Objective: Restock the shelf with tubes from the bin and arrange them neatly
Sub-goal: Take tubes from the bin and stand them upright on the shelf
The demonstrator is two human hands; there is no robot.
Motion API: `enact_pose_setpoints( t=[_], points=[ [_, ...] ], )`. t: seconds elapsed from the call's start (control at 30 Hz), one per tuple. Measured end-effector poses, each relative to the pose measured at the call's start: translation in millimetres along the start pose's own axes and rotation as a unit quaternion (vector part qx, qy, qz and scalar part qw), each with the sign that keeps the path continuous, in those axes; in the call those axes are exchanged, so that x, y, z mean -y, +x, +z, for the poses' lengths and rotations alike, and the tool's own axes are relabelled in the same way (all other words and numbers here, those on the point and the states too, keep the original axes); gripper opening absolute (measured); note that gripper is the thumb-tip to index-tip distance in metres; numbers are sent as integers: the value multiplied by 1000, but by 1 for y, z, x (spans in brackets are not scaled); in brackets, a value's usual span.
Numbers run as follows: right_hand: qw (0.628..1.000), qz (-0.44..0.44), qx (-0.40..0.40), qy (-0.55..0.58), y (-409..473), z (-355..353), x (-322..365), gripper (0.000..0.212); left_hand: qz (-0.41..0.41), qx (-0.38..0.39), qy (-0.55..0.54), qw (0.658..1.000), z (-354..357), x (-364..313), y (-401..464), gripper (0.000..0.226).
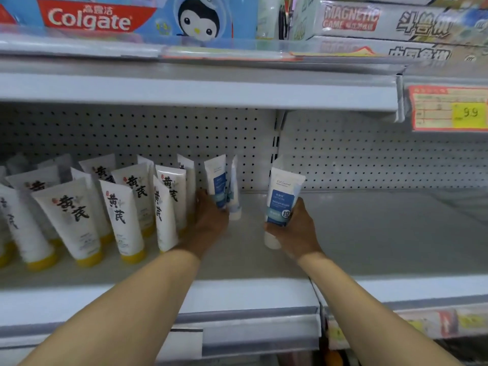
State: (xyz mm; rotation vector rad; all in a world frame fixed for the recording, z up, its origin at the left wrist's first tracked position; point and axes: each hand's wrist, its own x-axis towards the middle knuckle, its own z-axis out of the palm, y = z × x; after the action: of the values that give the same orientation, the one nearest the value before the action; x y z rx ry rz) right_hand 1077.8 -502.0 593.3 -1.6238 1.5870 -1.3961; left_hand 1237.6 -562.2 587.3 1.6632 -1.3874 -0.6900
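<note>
Gripping a white tube with a blue label (283, 204) around its lower half, the right hand (295, 231) holds it upright and slightly tilted, cap down, with the cap just at the shelf (369, 233) board, near the middle of its depth. The left hand (211, 215) reaches in beside it, fingers wrapped around the lower part of a second blue-labelled tube (217, 180) that stands close to the pegboard back wall (158, 133). A third such tube (234, 191) stands touching that one on its right side, turned edge-on, cap resting on the shelf. Just left of the left hand stands a crowd of white tubes with yellow caps (79, 215), several rows deep, reaching toward the shelf's left end and leaning at differing angles. The shelf to the right of the right hand is bare board. Above, the upper shelf's front edge carries a yellow price tag (449, 109), and toothpaste boxes (105, 17) sit on top.
</note>
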Motion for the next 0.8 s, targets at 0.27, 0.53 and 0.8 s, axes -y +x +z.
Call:
enact_pose_setpoints(
  t=[0.27, 0.53, 0.8],
  points=[
    [999, -34, 11, 22, 1, 17, 19, 62, 0, 26, 184, 983, -19, -1, -29, 34],
    [994, -60, 63, 66, 5, 46, 33, 58, 24, 68, 261, 963, -61, -30, -68, 66],
    [992, -74, 90, 39, 5, 86, 41, 51, 91, 68, 366, 924, -103, -23, -101, 51]
  ],
)
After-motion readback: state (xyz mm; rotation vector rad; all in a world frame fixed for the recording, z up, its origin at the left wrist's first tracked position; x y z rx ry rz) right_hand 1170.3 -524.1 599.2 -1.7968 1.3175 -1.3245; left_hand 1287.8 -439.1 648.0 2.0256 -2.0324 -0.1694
